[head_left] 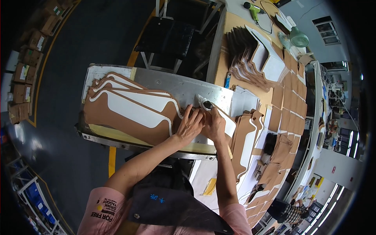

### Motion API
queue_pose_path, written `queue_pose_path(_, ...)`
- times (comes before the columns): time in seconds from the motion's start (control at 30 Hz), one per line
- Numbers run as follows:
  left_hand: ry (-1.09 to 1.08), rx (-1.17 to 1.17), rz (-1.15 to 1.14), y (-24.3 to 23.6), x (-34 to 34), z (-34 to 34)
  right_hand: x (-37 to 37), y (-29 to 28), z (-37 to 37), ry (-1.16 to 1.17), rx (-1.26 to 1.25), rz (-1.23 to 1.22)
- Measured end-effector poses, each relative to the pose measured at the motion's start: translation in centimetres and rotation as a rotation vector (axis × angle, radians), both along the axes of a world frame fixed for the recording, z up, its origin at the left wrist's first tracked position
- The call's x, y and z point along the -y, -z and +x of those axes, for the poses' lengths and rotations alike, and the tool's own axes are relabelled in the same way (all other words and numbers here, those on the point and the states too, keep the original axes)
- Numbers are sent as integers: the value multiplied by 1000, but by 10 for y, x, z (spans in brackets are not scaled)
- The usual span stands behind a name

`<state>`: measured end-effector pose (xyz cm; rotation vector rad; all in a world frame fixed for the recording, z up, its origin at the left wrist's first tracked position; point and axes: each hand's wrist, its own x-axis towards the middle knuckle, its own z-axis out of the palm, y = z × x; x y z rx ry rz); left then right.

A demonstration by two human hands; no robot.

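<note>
Both my hands work close together over a metal-topped bench [188,84]. My left hand [190,123] has its fingers bent and pressed at the edge of a brown leather-like panel with white backing [227,122]. Beside it my right hand [214,124] is closed around a small tool with a round black end [208,104]; the tool's lower part is hidden. A crumpled white scrap [201,100] lies against the black end. To the left, several brown panels with white inlays [133,107] lie overlapped in a stack.
More brown and white panels [244,143] lie right of the bench. On the long table stand a fanned stack of panels [260,58], a blue-handled tool [227,79] and a green heat gun [254,11]. A black stool [164,37] stands beyond the bench. Cartons [24,72] line the far left.
</note>
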<state>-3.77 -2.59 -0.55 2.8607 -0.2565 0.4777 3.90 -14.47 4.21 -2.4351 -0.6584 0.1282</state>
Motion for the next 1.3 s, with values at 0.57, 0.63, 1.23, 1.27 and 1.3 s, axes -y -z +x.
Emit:
queue_pose_path(0.57,1,-9,-75,-2,0,-18,22,-3,17,149,75,-93)
queue_pose_path(0.63,6,-8,-44,-6,0,-18,29,-4,26,298,63,-33)
queue_pose_path(1.23,9,-23,-39,-2,4,-15,185,48,24,500,-740,459)
queue_pose_path(1.27,20,-31,-67,-3,6,-13,199,57,19,515,-736,468)
queue_pose_path(1.3,28,-37,-92,-6,7,-11,208,65,14,500,-768,477)
